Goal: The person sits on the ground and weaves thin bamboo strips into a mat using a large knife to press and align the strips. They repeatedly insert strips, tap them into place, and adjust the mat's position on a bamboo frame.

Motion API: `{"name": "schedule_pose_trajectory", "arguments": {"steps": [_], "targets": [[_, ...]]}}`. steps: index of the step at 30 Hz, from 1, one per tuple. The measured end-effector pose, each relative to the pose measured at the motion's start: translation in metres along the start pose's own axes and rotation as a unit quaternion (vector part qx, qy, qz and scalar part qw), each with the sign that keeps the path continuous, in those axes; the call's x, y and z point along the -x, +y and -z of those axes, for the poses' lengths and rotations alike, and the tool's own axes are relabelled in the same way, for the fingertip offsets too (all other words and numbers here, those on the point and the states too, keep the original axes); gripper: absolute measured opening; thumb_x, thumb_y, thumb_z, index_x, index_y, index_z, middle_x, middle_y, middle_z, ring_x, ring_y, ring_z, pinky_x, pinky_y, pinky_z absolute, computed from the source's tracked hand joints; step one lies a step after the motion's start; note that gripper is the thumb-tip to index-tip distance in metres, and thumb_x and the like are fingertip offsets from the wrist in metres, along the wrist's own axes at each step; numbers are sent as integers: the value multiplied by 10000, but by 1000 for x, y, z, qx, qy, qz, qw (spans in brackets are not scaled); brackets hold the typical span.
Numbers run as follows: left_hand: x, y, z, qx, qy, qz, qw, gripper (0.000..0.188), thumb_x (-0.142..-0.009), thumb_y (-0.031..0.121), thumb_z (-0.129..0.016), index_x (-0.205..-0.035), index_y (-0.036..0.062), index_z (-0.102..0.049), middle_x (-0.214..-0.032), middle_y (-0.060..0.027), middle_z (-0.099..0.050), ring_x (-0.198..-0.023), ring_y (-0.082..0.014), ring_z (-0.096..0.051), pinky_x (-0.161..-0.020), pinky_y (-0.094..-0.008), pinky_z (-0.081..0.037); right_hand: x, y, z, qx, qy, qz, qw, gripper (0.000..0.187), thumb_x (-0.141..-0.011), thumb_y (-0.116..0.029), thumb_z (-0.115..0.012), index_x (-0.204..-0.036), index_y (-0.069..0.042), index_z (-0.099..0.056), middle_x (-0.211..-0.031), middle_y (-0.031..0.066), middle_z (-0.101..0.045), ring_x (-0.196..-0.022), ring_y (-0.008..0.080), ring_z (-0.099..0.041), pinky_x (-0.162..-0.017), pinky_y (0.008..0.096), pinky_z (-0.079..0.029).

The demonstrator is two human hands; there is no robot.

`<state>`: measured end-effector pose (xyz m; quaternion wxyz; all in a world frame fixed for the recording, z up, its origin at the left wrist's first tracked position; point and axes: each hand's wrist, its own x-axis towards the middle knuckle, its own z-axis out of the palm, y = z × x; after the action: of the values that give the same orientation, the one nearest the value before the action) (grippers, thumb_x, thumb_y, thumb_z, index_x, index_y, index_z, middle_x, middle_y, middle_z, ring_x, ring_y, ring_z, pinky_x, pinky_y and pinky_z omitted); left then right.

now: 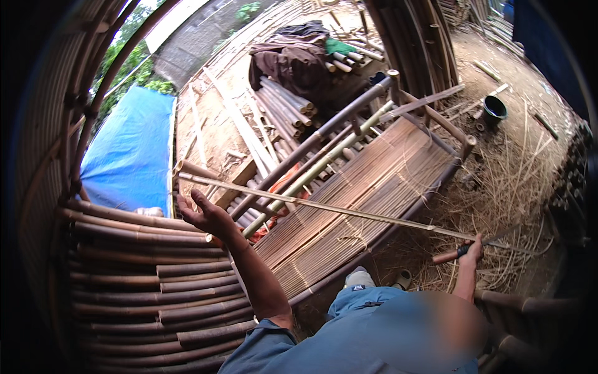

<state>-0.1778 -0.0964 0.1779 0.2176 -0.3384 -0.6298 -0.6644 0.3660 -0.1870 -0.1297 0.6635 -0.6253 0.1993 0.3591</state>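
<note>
A long, pale bamboo strip [324, 207] stretches across in front of me, slanting down from left to right over a bamboo bench [374, 187] with a slatted brown top. My left hand [208, 215] is just below the strip's left end, palm up and fingers spread, with nothing gripped. At the right, my right hand [475, 249] is closed around a knife with a wooden handle [445, 257] and a dark wrapping; its blade points away to the right. The strip passes right by this hand; whether the fingers also pinch it I cannot tell.
Stacked bamboo poles [156, 280] lie at my left, beside a blue tarp [131, 153]. Beyond the bench are more cut poles [283, 106] and a dark cloth [293, 59]. A black bucket [494, 110] stands at the far right, near scattered bamboo shavings [498, 187].
</note>
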Motion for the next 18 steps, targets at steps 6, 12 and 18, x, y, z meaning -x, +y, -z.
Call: {"name": "schedule_pose_trajectory", "arguments": {"steps": [6, 12, 18], "targets": [[-102, -116, 4, 243, -237, 388, 857, 1256, -714, 760, -619, -1488, -45, -43, -1537, -261, -145, -1411, -401, -220, -1139, -504, -212, -62, 39, 34, 37, 10, -76, 996, 266, -930, -362, -618, -903, -121, -508, -586, 14, -500, -456, 171, -483, -416, 346, -445], [-140, -107, -119, 565, -300, 350, 684, 412, -894, 417, -601, -949, 13, -541, -775, -59, -521, -658, -158, -502, -621, -276, -447, -108, 68, 72, 20, -88, -95, 991, 243, -902, -356, -643, -890, -142, -529, -574, 9, -486, -458, 156, -476, -427, 326, -432], [-98, 68, -120, 775, -479, 230, 342, 245, -883, 188, -575, -755, 58, -412, -800, -30, -340, -685, -134, -309, -651, -299, -314, -2, 29, 66, 96, -69, -92, 989, 352, -930, -236, -566, -1178, -1, -479, -732, 90, -563, -547, 193, -541, -519, 349, -484]]}}
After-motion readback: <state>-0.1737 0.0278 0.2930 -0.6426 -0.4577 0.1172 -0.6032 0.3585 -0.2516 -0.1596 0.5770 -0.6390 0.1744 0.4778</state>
